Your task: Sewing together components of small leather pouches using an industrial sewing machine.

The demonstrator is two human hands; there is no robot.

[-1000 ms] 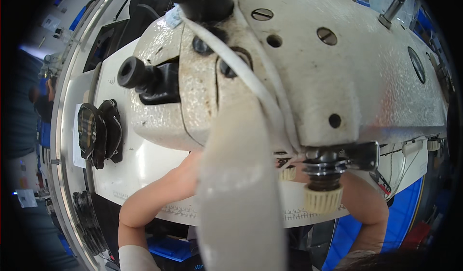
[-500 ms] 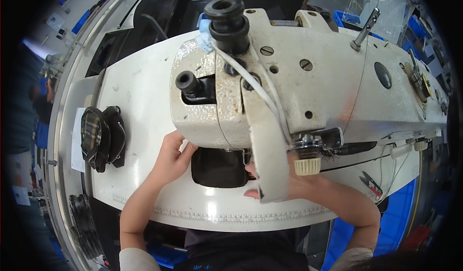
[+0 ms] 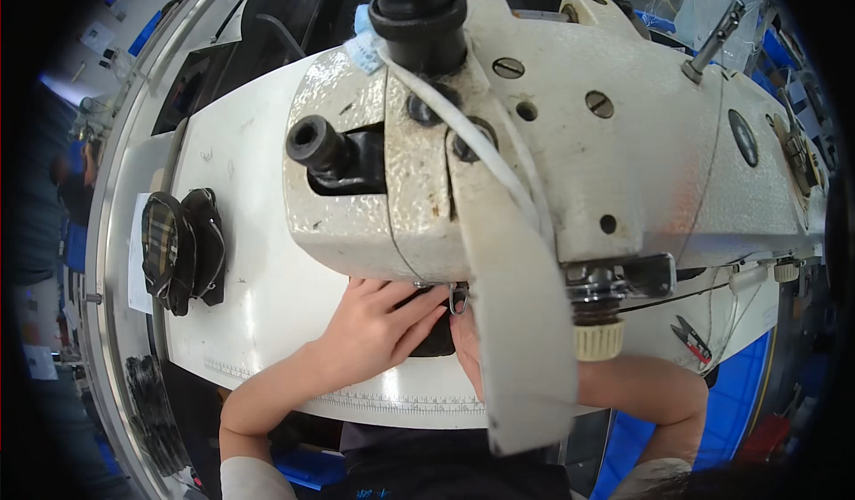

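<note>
A small black fabric piece point(image 3: 436, 341) lies on the white table under the needle area of a sewing machine point(image 3: 543, 170). Fingers stretched flat, my left hand point(image 3: 374, 329) rests over the piece and covers most of it. My right hand point(image 3: 467, 344) is at the piece's right edge, beside the metal presser part point(image 3: 458, 299). A pale guard strip point(image 3: 521, 322) hanging from the machine hides most of that hand, so its grip does not show.
Dark pouch-like pieces point(image 3: 183, 251), one with plaid cloth, lie at the table's left on a white sheet. Thread snips point(image 3: 691, 340) with red on the handle lie at the right. A ruler scale point(image 3: 392, 402) runs along the near edge. Blue material point(image 3: 739, 384) shows below right.
My left hand has moved right, from the piece's left edge to lying over it. My right hand has drawn closer to the presser part. The machine appears larger and nearer in view.
</note>
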